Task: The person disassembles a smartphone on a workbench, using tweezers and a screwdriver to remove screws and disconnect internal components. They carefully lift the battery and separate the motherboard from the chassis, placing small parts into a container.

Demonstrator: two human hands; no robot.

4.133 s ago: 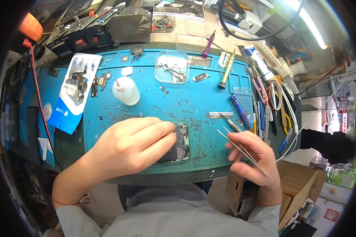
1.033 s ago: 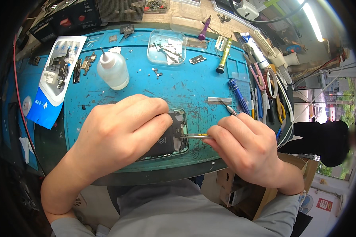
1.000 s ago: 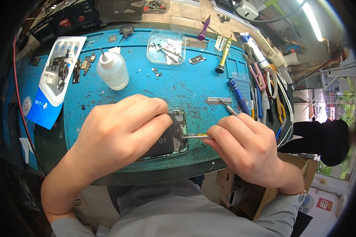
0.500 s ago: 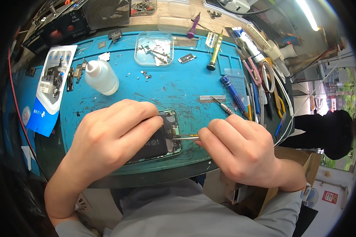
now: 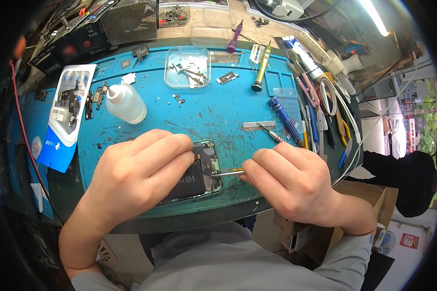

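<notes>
An opened phone point(image 5: 213, 146) lies on the blue mat, its black battery point(image 5: 188, 183) and inner parts exposed. My left hand point(image 5: 141, 167) is over its left part, thumb and fingers pinched together near the battery's upper edge. Whatever is between those fingertips, if anything, is hidden. In my right hand point(image 5: 294, 182), closed to the right of the phone, is a pair of thin metal tweezers point(image 5: 228, 173). Their tips reach the parts at the phone's right end; whether they grip anything there is too small to tell.
Beyond my left hand stands a white squeeze bottle point(image 5: 127, 104). Small parts fill a clear plastic box point(image 5: 188, 68). A blue screwdriver point(image 5: 285, 116) and a metal ruler point(image 5: 259, 125) lie past my right hand, with pliers and other tools farther right. A blue-and-white package point(image 5: 63, 138) lies left.
The whole view has shifted slightly. Both hands keep nearly the same grip, and the tweezers' tips stay at the phone's right end.
</notes>
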